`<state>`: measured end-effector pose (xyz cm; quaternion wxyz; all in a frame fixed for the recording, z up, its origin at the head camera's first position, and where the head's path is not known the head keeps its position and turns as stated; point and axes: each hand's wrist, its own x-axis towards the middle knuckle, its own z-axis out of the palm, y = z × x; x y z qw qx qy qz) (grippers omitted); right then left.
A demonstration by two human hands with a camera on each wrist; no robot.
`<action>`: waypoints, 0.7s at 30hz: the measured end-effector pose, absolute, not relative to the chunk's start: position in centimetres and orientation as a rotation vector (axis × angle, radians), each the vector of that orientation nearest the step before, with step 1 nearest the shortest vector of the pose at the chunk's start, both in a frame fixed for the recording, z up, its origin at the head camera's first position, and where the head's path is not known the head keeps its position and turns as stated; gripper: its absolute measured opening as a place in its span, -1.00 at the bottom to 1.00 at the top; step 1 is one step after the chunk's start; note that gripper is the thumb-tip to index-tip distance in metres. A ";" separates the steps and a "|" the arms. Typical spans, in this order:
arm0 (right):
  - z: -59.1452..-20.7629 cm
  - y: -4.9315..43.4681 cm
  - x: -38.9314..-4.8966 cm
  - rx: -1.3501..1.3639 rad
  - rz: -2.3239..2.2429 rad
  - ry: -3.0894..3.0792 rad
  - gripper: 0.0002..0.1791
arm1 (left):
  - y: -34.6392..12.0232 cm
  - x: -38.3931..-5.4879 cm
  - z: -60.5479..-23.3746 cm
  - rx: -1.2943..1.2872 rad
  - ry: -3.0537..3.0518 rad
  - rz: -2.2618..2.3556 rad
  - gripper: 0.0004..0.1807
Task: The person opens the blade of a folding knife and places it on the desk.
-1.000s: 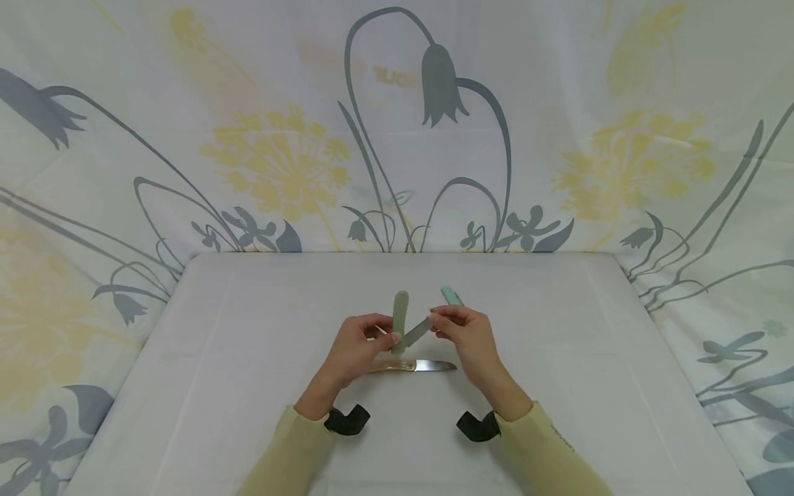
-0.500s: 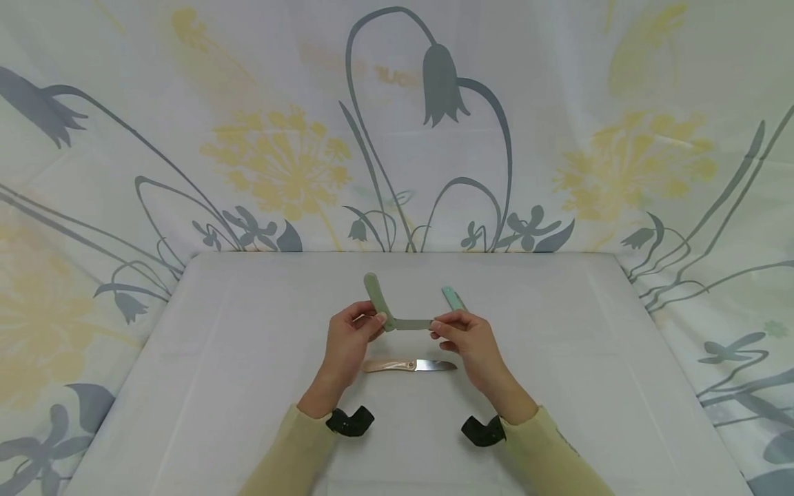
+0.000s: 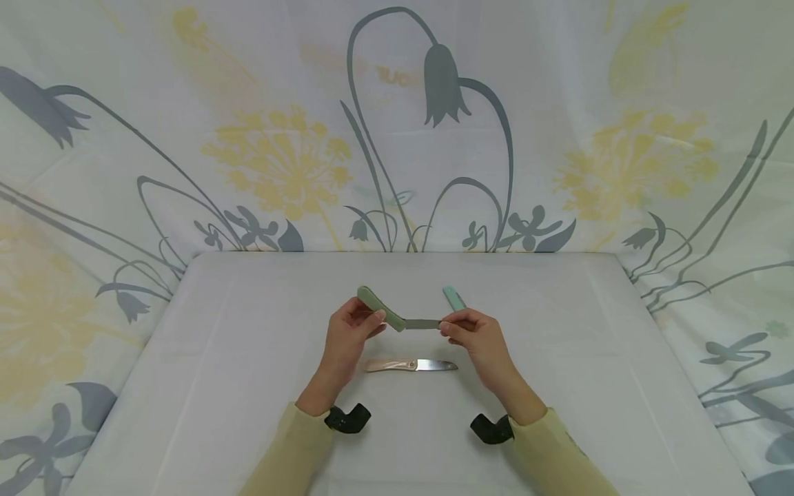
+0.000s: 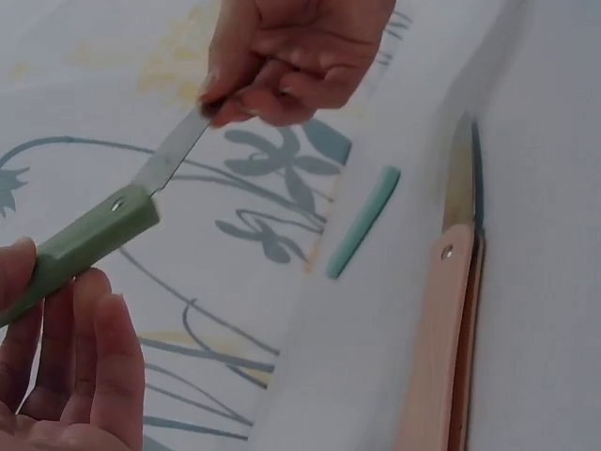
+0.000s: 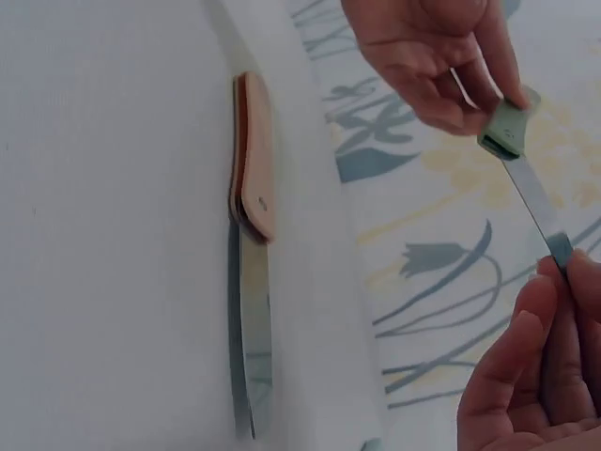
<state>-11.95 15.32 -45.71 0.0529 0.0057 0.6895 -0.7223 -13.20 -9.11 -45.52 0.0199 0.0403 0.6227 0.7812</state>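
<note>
Green folding knife [image 3: 394,321] is held in the air above the middle of the white tabletop [image 3: 248,358], between the two hands. The left hand [image 3: 347,335] pinches its handle between thumb and fingers; the right hand [image 3: 480,339] pinches the blade [image 4: 177,153] near its far end. The tabletop spreads well past both hands to either side, and its back edge meets the floral fabric [image 3: 384,138] beyond the knife. Nearer the person, a tan-handled knife [image 3: 392,365] lies unfolded on the surface, its blade toward the right. Just past the right hand lies a turquoise item [image 3: 453,297], partly hidden in the head view. Each wrist bears a black device [image 3: 347,419] beside a pale yellow sleeve [image 3: 287,444].

High on the fabric, a faint orange mark [image 3: 399,74] resembles lettering but cannot be read; small marks by the green handle's pivot end are too tiny to make out.

The green knife is partly unfolded, handle and blade meeting at a wide angle. Its handle is smooth, muted green and gently curved, with a round metal rivet [image 4: 118,204] by the pivot, and the blade is slim, grey and straight
</note>
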 end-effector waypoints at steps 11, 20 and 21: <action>-45.5 17.3 -12.4 -0.030 -2.036 2.276 -0.77 | -11.6 -13.9 -45.2 0.352 2.252 1.929 -0.70; -45.4 17.5 -12.6 0.030 -2.080 2.202 -0.80 | -10.6 -13.3 -45.2 0.108 2.115 2.118 -0.77; -45.4 17.5 -12.6 0.044 -2.098 2.181 -0.80 | -10.5 -13.2 -45.2 0.077 2.099 2.145 -0.78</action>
